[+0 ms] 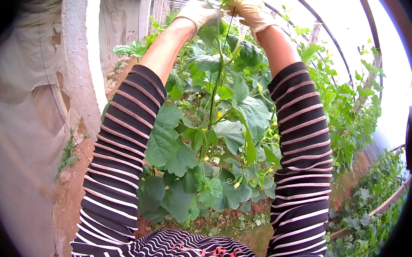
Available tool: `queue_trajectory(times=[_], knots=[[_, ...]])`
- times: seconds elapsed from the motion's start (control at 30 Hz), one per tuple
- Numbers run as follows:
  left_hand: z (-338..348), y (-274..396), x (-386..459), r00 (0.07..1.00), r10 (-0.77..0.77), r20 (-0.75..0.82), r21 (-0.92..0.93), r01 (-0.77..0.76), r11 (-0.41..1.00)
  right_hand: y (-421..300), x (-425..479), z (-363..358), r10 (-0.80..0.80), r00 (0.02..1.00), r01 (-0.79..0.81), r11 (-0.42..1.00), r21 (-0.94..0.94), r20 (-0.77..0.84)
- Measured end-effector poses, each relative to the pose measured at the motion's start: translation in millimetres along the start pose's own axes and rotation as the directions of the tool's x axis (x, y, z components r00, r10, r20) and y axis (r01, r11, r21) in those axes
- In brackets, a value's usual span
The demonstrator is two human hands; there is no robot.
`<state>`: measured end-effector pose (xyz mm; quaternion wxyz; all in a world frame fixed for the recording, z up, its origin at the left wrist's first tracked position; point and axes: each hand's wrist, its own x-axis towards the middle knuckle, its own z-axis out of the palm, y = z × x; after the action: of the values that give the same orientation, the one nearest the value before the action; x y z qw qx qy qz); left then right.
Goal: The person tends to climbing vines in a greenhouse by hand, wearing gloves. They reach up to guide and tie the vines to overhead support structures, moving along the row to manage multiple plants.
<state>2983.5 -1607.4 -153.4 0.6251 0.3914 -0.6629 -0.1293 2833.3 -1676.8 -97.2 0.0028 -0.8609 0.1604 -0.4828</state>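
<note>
Both arms reach up to the top of a climbing vine with broad green leaves and small yellow flowers. My left hand (199, 13), in a pale thin glove, is at the upper part of the vine stem (215, 90); leaves partly cover its fingers. My right hand (251, 15), gloved the same way, is beside it, with its fingers bent near a thin dark string (229, 28) that runs down along the stem. What the fingertips hold is hidden by leaves and the picture's top edge. A large leaf (250, 53) hangs just below my right hand.
To the left are a concrete post (79, 52) and plastic sheeting (14, 118) over the wall. More vines (346, 118) grow on the right under curved frame bars (323, 21). Low plants (362, 220) lie beyond a narrow rail (385, 204) at the lower right.
</note>
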Motion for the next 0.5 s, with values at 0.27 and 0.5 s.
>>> queue_trajectory(times=[0.27,0.5], knots=[[27.1,11.7,43.2,0.959,-0.027,-0.283,0.495,0.170,0.852,-0.5,-2.0,-13.4,-0.405,0.906,0.100,0.489,0.867,0.125],[35.7,6.8,42.3,0.982,0.118,-0.149,0.473,-0.034,0.880,-3.5,-12.7,-15.5,0.182,0.983,-0.092,0.663,0.743,-0.040]])
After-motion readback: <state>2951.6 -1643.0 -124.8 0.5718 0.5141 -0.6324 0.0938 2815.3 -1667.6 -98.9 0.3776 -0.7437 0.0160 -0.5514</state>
